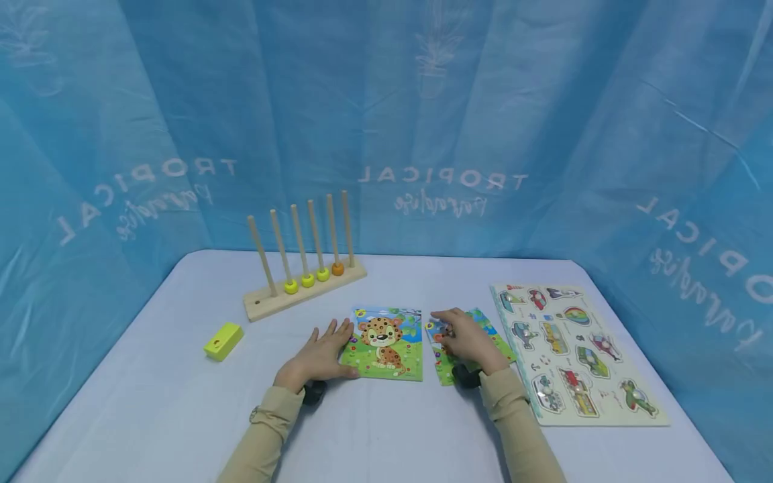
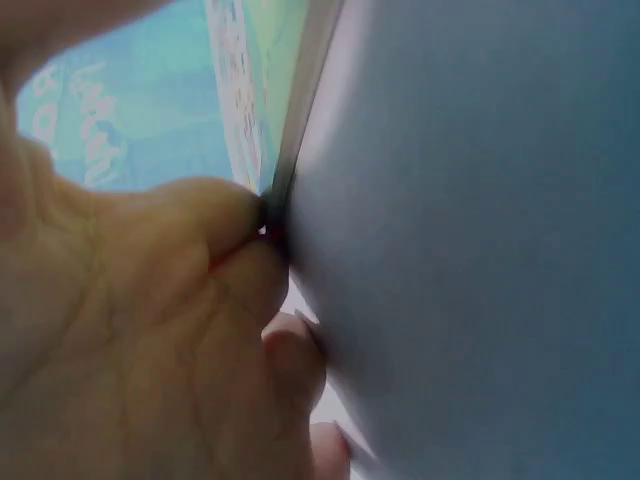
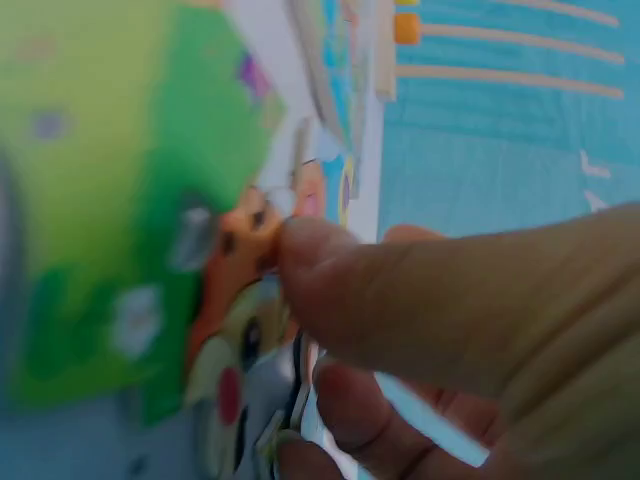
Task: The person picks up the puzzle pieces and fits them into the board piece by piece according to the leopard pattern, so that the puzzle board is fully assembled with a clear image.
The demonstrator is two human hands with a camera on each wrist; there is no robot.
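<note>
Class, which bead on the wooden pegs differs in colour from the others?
The orange bead on the fifth peg from the left, as the head view shows; the other three beads, on the second to fourth pegs, are yellow.

The bare left hand point(image 1: 320, 357) and right hand point(image 1: 470, 339) emerge from a beige left sleeve point(image 1: 261, 429) and matching right sleeve point(image 1: 522, 426). Each wrist wears a small black unit: left camera point(image 1: 314, 392), right camera point(image 1: 466, 376).

Mirrored "TROPICAL Paradise" on blue curtain point(image 1: 386, 121)
</note>
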